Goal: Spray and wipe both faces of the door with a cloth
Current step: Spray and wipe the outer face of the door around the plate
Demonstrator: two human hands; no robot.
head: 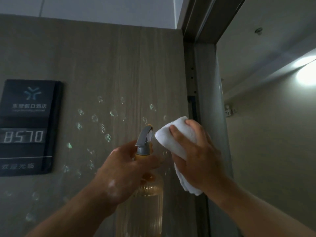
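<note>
Our left hand [119,170] is wrapped round the neck of the spray bottle [144,207], just under its grey trigger head. We cannot tell whether a finger lies on the trigger. Our right hand [200,161] is clamped on the folded white cloth [177,134], with the thumb across its front. The hands sit side by side, close but not touching, and the cloth's leading corner is just beside the nozzle. The bottle stands upright, its clear body hanging below our fist and its nozzle aimed away from us.

Straight beyond both hands rises the door [136,65], its wood-grain face square to us and its long axis vertical. Droplets [102,127] dot that face, and nearly all of them lie up and to the left of the cloth, above our left hand. So we judge that the wiping hand must reach forward and sweep leftward across the line of the bottle, which should drop out of its way first.

Further left hangs a dark plaque [29,127] reading 8570, just beside the wet patch. To the right run the door edge [192,82] and the door frame [205,40], which the cloth hand is nearer. Past them a lamp [306,74] glows. The door's other face is hidden from us.
</note>
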